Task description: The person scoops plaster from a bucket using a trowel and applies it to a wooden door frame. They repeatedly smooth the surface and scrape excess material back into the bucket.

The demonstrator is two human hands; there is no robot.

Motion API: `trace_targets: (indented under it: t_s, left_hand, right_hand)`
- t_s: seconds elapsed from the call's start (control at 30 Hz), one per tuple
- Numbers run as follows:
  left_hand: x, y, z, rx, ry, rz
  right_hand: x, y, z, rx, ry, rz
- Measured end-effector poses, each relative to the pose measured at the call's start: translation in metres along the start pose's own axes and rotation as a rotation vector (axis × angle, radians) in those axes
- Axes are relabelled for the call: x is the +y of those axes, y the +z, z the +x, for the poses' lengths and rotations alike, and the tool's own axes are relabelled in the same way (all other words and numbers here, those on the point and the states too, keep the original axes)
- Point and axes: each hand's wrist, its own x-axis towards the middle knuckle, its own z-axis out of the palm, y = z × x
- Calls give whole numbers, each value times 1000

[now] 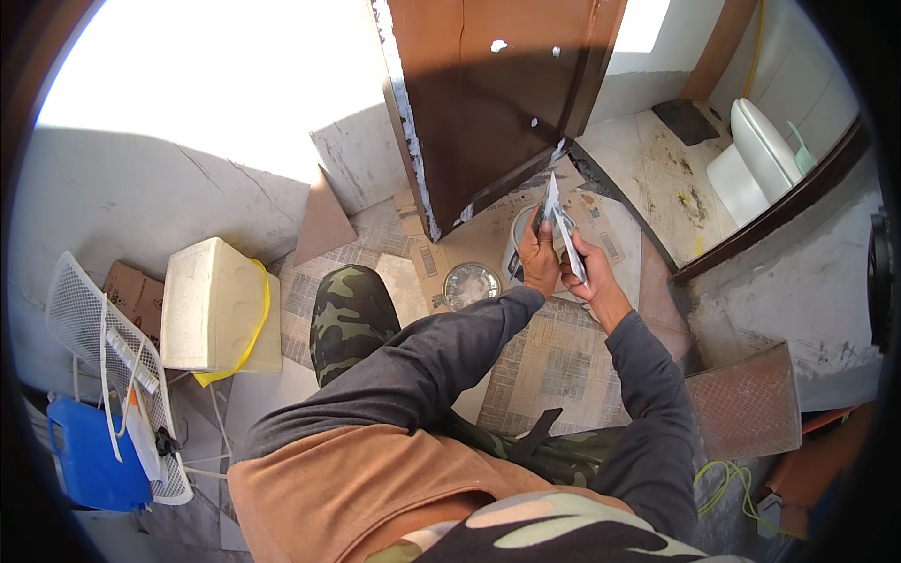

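Whitish and thin, like smeared metal or stiff sheet, the pale flat piece stands tilted just right of the upper centre of the frame, its narrow tip toward the door. Left hand and right hand sit close together, both closed on its lower part; at this size I can't tell whether it is one folded piece or two blades side by side. I'd judge it light and fairly stiff, perhaps springy near the tip, and slick if that white is wet. Low down, where the fingers are, looks the best hold, clear of the thin edges. Just left of the hands, a round clear container sits near cardboard.
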Motion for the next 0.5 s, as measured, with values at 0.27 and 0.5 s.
trace_targets:
  t_s: [0.27,0.5]
  left_hand:
    - [-23,-65,62,349,-1139,-726]
    - [-21,-62,47,192,-1514,-775]
  right_hand:
    - [-61,41,-61,233,-871,-418]
    - [30,82,-31,349,-1526,-1643]
